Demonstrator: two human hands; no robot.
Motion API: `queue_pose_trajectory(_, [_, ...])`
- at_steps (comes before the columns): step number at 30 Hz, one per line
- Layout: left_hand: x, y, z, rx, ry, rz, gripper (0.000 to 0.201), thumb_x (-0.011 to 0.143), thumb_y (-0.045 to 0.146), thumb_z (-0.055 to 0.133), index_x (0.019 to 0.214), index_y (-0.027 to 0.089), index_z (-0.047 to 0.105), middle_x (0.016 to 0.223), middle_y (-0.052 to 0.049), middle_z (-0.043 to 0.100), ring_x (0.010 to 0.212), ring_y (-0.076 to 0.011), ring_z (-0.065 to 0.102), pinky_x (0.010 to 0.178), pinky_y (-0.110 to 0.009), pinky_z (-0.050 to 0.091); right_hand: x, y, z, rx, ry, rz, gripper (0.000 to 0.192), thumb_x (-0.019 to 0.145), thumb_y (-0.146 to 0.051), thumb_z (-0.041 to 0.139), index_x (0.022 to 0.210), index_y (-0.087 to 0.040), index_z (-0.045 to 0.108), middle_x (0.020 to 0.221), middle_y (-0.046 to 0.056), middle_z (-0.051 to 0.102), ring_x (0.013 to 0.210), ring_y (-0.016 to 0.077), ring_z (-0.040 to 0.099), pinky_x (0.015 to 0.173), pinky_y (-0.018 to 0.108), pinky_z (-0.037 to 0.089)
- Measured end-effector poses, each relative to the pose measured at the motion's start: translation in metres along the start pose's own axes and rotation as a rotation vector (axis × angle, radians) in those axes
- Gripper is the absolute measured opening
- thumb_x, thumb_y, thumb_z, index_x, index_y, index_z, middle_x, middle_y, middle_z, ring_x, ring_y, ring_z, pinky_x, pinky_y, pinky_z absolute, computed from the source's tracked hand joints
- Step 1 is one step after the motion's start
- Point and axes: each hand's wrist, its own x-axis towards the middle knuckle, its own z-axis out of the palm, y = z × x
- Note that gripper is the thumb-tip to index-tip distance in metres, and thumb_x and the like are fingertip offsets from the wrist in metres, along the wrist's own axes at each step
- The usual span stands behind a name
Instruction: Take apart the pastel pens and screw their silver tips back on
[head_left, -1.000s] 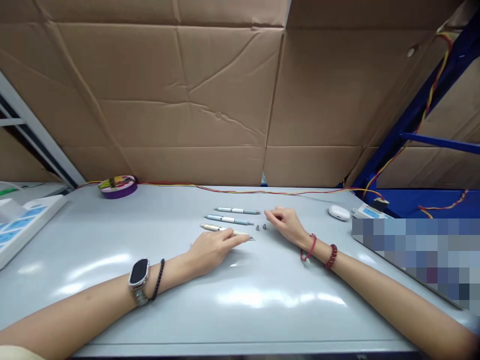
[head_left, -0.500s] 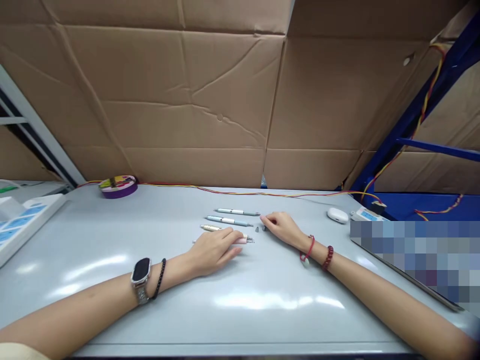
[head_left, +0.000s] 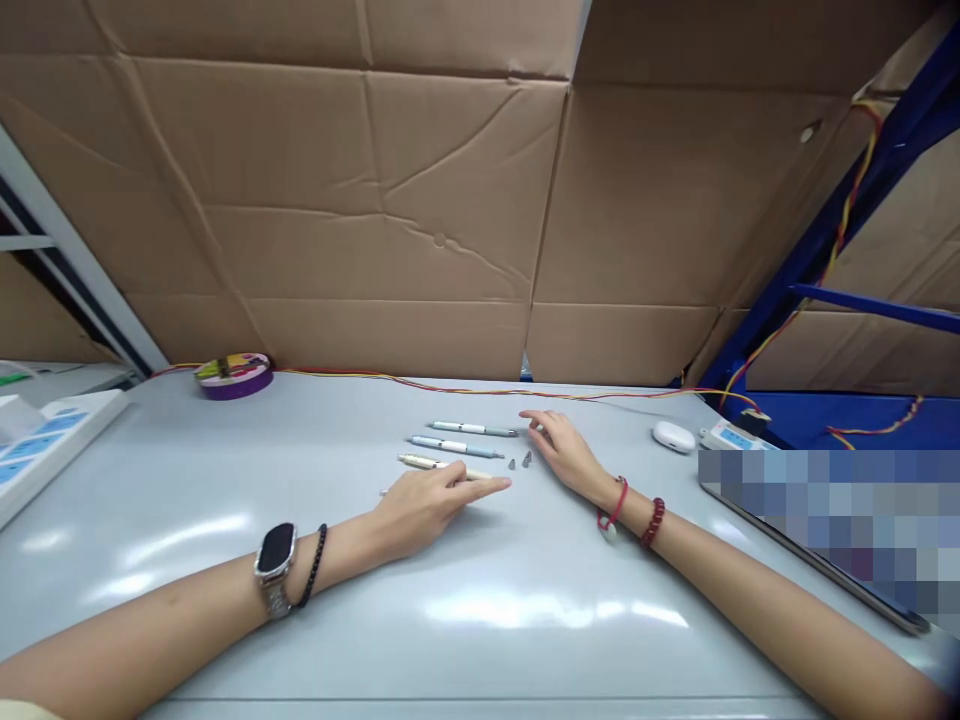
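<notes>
"How is the left hand (head_left: 416, 510) set?"

"Palm down over the pens, forefinger stretched straight, the other fingers bent. I can't tell whether it grips anything, since its underside is hidden. A slim cream pen (head_left: 422, 462) lies partly under the fingers, and a thin pale tip (head_left: 383, 492) shows beside the back of the hand."

"And the right hand (head_left: 564, 450)?"

"Loosely open, fingers apart and softly curved, with nothing visible in its hold. Near its fingers sit two small grey pieces (head_left: 527, 459), roughly cone-shaped."

"Where are the other pens?"

"Beyond the cream one, roughly parallel to it and to each other: a light blue pen (head_left: 457, 447), then a grey-green pen (head_left: 472, 429), both slender, with white middles."

"What's on the wrists?"

"On the left, a watch (head_left: 276, 550) with a dark rounded-rectangular face and metallic strap, plus a string of round black beads (head_left: 320, 566). On the right, a thin red cord (head_left: 622, 498) and a chunkier dark red bracelet (head_left: 654, 523)."

"Farther out?"

"The tabletop (head_left: 337, 640) is smooth, pale grey and glossy, with bright reflections. A rounded white case (head_left: 673, 437) lies to the right, a purple-sided disc (head_left: 234, 376) far left. Red and yellow wires (head_left: 420, 383) run along the back, before creased brown cardboard (head_left: 300, 140)."
</notes>
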Motion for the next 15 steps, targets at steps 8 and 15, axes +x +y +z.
queue_pose_trajectory(8, [0.0007,0.0009,0.0017,-0.011,-0.004,-0.030,0.040,0.091,0.012,0.033,0.125,0.030,0.044,0.081,0.001,0.052,0.059,-0.0125,0.051,0.048,-0.020,0.033,-0.0005,0.0022,0.0032,-0.022,-0.102,-0.089,0.034,0.092,-0.015,0.037,0.116,-0.025,0.058,0.102,0.007,0.057,0.096,0.0221,0.050,0.084,0.038,0.044])
queue_pose_trajectory(15, [0.0034,0.0039,-0.0018,-0.073,0.047,-0.056,0.020,0.097,0.022,0.033,0.107,0.019,0.050,0.092,-0.002,0.061,0.077,-0.0150,0.057,0.061,-0.023,0.043,-0.0002,0.0016,0.0032,-0.051,-0.113,-0.079,0.028,0.091,-0.020,0.044,0.116,-0.023,0.056,0.107,0.007,0.058,0.100,0.0231,0.050,0.087,0.038,0.042])
